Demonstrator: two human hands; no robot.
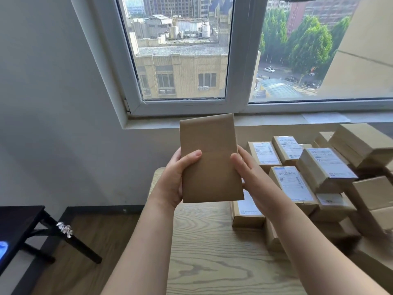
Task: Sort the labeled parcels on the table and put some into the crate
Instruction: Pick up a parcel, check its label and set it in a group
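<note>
Fingers [192, 155]: both thumbs press the near face of a plain brown parcel [210, 167], with the other fingers hidden behind it. The left hand [173, 184] and right hand [251, 177] clasp its long edges.
Parcel: upright between the fingers and lifted clear of the wooden table [208, 262] below. Its blank side faces the camera, so it is apparently raised to look for its label.
Pile [302, 179]: labelled parcels are stacked just right of the fingers, many labels up, awaiting sorting.
Crate: not in view.
Window [182, 60]: beyond the fingers, rooftops outside.
</note>
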